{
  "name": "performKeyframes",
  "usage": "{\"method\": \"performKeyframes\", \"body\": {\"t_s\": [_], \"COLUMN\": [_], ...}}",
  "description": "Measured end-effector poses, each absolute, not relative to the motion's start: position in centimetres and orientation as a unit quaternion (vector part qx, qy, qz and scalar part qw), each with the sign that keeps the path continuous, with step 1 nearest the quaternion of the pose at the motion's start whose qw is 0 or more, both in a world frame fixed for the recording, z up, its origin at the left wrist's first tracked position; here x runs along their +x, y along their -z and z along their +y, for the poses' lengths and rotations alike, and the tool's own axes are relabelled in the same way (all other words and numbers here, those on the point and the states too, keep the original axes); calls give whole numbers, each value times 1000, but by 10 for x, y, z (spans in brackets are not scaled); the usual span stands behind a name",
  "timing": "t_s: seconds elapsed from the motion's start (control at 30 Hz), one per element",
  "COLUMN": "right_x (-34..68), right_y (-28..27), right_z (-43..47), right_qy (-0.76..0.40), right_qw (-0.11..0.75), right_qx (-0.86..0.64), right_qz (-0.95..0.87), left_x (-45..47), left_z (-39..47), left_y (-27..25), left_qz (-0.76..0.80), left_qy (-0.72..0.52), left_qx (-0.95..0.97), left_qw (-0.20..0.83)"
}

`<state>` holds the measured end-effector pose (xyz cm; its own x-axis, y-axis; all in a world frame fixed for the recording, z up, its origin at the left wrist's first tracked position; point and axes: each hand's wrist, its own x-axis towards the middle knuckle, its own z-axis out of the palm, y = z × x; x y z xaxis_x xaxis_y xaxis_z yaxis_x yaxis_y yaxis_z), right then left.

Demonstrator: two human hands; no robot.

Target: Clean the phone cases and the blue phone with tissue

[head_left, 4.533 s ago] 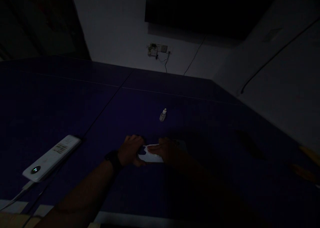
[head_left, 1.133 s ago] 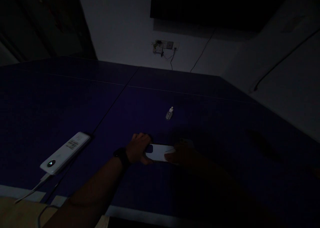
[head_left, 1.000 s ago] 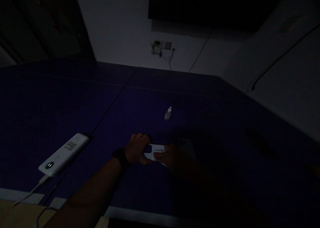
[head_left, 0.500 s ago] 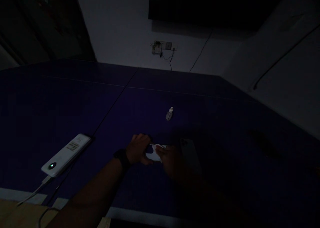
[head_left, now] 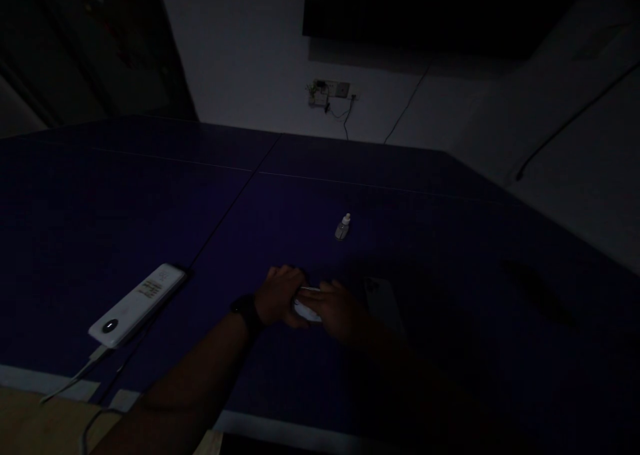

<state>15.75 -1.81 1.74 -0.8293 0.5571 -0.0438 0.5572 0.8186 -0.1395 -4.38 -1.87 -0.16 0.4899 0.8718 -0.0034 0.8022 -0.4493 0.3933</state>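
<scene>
On the dark blue tabletop [head_left: 240, 242], my left hand [head_left: 280, 296], with a black watch on its wrist, grips the left end of a small flat object. Its kind is hard to make out in the dim light. My right hand [head_left: 337, 310] lies over the same object, fingers pressing a thin white cloth or tissue [head_left: 306, 310] against it. The two hands nearly meet and cover most of the object. Just right of my right hand lies a phone [head_left: 384, 303], back up, its cameras at the top. Beyond the hands rests a small clear bottle [head_left: 342, 228] with a white cap.
At the left lies a white power bank [head_left: 137, 306] with a lit round display and a cable [head_left: 75, 378] plugged into its near end. A dark flat shape [head_left: 537, 292] is at the right. Wall sockets [head_left: 333, 90] and a black screen [head_left: 425, 15] are behind.
My right hand has slid left across the flat object, towards my left hand, with the white cloth under its fingers. The view has shifted slightly. My left hand keeps its grip.
</scene>
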Motion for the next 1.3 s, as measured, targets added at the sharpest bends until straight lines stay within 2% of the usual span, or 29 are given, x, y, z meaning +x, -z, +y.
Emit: {"method": "performKeyframes", "body": {"t_s": [0.33,0.47,0.67,0.87,1.07,1.3], "right_x": [226,219,191,228,228,197], "right_y": [-27,-34,-28,-34,-40,-25], "right_z": [-18,-17,-14,-12,-14,-26], "right_qy": [35,35,17,9,8,-18], "right_qw": [83,97,66,83,122,88], "right_qx": [405,391,301,376,401,433], "right_qz": [910,915,951,923,908,897], "left_x": [-45,-44,-46,-45,-43,-43], "left_z": [-20,-20,-23,-28,-30,-31], "left_y": [3,4,5,6,5,6], "left_qz": [484,478,454,431,431,443], "left_qy": [-114,-103,-76,-65,-61,-63], "left_qx": [851,859,885,900,900,894], "left_qw": [169,149,71,-4,-5,-11]}}
